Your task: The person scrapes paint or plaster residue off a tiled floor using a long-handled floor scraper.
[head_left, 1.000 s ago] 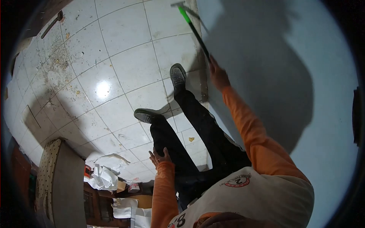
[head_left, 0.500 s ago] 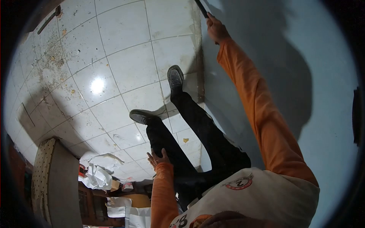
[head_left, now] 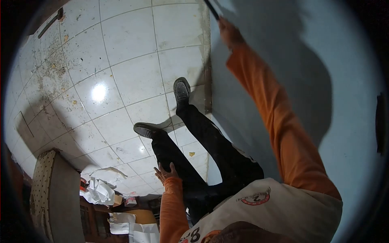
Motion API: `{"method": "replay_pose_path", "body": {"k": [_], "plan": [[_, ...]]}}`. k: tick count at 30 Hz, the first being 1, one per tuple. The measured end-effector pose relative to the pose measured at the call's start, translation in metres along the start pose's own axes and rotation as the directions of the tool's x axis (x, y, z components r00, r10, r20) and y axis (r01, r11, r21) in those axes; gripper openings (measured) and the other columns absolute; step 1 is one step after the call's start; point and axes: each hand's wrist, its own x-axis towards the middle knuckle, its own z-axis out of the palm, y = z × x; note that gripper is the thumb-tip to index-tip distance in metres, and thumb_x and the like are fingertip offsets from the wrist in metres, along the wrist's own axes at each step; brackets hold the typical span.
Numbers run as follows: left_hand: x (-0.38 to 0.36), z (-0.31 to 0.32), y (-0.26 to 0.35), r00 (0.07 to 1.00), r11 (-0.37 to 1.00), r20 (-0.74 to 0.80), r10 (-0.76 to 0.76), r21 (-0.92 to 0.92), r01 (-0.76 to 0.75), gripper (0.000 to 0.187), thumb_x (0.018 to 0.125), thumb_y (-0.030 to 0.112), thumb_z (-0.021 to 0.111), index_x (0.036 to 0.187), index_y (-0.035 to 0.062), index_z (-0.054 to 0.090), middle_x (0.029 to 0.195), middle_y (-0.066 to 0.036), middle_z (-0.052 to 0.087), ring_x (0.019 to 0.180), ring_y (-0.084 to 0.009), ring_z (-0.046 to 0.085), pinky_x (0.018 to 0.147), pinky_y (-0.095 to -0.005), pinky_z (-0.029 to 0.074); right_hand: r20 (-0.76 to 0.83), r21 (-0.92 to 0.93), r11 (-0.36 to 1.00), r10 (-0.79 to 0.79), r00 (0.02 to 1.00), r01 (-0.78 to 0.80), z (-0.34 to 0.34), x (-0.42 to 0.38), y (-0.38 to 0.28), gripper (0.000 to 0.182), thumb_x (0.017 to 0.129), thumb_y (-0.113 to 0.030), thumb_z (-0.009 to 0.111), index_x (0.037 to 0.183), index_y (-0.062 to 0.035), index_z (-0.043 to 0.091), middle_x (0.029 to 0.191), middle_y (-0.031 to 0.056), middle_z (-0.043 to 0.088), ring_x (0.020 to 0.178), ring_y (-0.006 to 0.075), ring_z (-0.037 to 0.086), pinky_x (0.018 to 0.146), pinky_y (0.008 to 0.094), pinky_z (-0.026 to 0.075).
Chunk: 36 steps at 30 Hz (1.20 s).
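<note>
My right hand (head_left: 231,34) is wrapped round a dark, thin rod-like handle (head_left: 211,9), close to the blue wall at the upper right. The handle's far end lies beyond the top edge of the view, so its kind is hidden. Held low beside my left thigh, my left hand (head_left: 165,174) has its fingers spread and holds nothing. It overlaps the black trousers (head_left: 172,152) in this view. Both arms are in orange sleeves.
A blue wall (head_left: 259,93) rises along the right of the white tiled floor (head_left: 129,44). Debris (head_left: 54,71) litters the tiles at left. A panel with a perforated edge (head_left: 63,194) stands lower left, beside crumpled white paper (head_left: 98,191) and a yellow-brown item (head_left: 144,216).
My right hand and the handle have shifted slightly left and up. The floor and my feet sit a little lower and further left in view. My left hand stays spread.
</note>
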Motion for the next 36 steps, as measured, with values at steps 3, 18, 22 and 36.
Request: {"method": "replay_pose_path", "body": {"k": [3, 18, 22, 36], "plan": [[-0.002, -0.009, -0.007, 1.000, 0.997, -0.005, -0.004, -0.078, 0.003, 0.081, 0.089, 0.055, 0.073, 0.155, 0.0185, 0.045, 0.167, -0.024, 0.023, 0.153, -0.0480, 0.024, 0.124, -0.0554, 0.027, 0.000, 0.060, 0.998, 0.034, 0.999, -0.034, -0.011, -0.077, -0.018, 0.048, 0.111, -0.039, 0.042, 0.152, -0.0156, 0.048, 0.115, 0.0189, 0.073, 0.108, 0.0380, 0.070, 0.092, 0.0435, 0.056], [-0.002, -0.081, 0.087, 0.989, 0.977, -0.080, 0.120, 0.187, -0.104, 0.068, 0.093, 0.066, 0.059, 0.150, 0.0288, 0.054, 0.170, -0.006, 0.027, 0.160, -0.0307, 0.013, 0.125, -0.0652, 0.008, 0.110, 0.087, 0.987, 0.127, 0.986, -0.137, 0.005, -0.085, -0.110, 0.039, 0.108, -0.022, 0.050, 0.145, -0.0111, 0.056, 0.118, 0.0233, 0.071, 0.106, 0.0414, 0.070, 0.091, 0.0448, 0.057], [0.019, -0.089, 0.075, 0.996, 0.982, -0.018, 0.086, 0.168, -0.082, 0.068, 0.094, 0.067, 0.056, 0.150, 0.0295, 0.053, 0.170, -0.006, 0.026, 0.160, -0.0305, 0.012, 0.127, -0.0606, 0.007, -0.038, -0.181, 0.848, -0.512, 0.858, 0.498, 0.050, -0.015, -0.089, 0.042, 0.107, -0.027, 0.050, 0.143, -0.0094, 0.056, 0.115, 0.0239, 0.071, 0.094, 0.0401, 0.072, 0.075, 0.0473, 0.059], [0.036, -0.104, 0.062, 0.993, 0.989, 0.036, 0.112, 0.091, -0.115, 0.067, 0.094, 0.066, 0.059, 0.148, 0.0274, 0.055, 0.169, -0.007, 0.030, 0.159, -0.0313, 0.016, 0.127, -0.0571, 0.011, 0.227, 0.218, 0.935, 0.231, 0.946, -0.280, -0.002, 0.017, -0.196, 0.040, 0.109, -0.032, 0.044, 0.143, -0.0142, 0.054, 0.082, 0.0206, 0.069, 0.067, 0.0394, 0.065, 0.063, 0.0462, 0.055]]}}
